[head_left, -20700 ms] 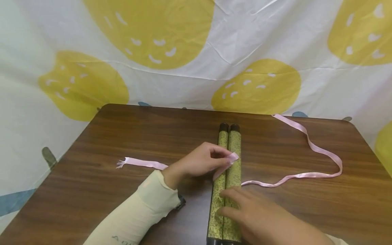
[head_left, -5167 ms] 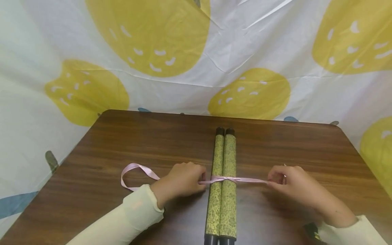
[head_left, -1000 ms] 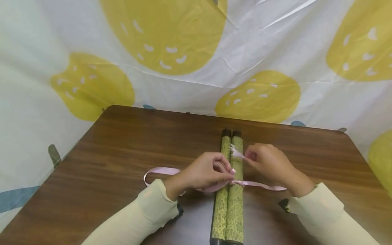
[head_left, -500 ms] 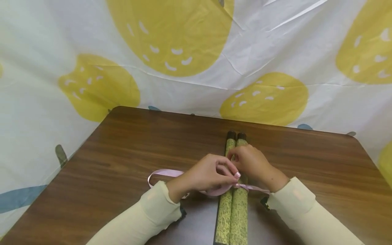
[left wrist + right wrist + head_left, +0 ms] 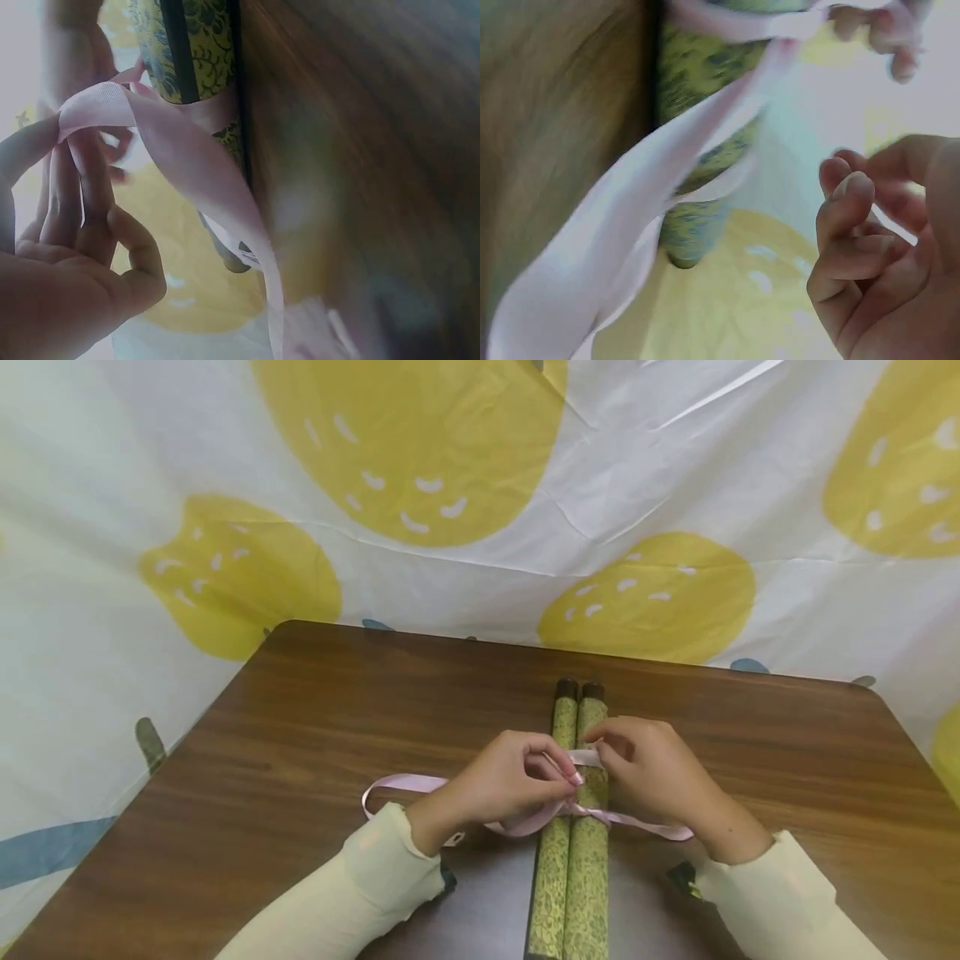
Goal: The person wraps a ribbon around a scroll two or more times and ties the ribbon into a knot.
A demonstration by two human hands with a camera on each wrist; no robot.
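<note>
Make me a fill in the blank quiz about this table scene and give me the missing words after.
1. The long cylindrical rolls in yellow-green patterned covers lying side by side on the brown wood-grain table number ____.
2. The person's left hand pinches a narrow satin ribbon whose colour is ____.
3. In the head view, a wide loop of the ribbon lies on the table, to the ____ of the rolls.
4. The white fabric backdrop carries large printed fruit shapes coloured ____.

Missing words: two; pink; left; yellow.

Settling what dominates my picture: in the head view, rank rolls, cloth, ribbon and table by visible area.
1. Cloth
2. Table
3. Rolls, taken together
4. Ribbon, partly hidden by the left hand
</note>
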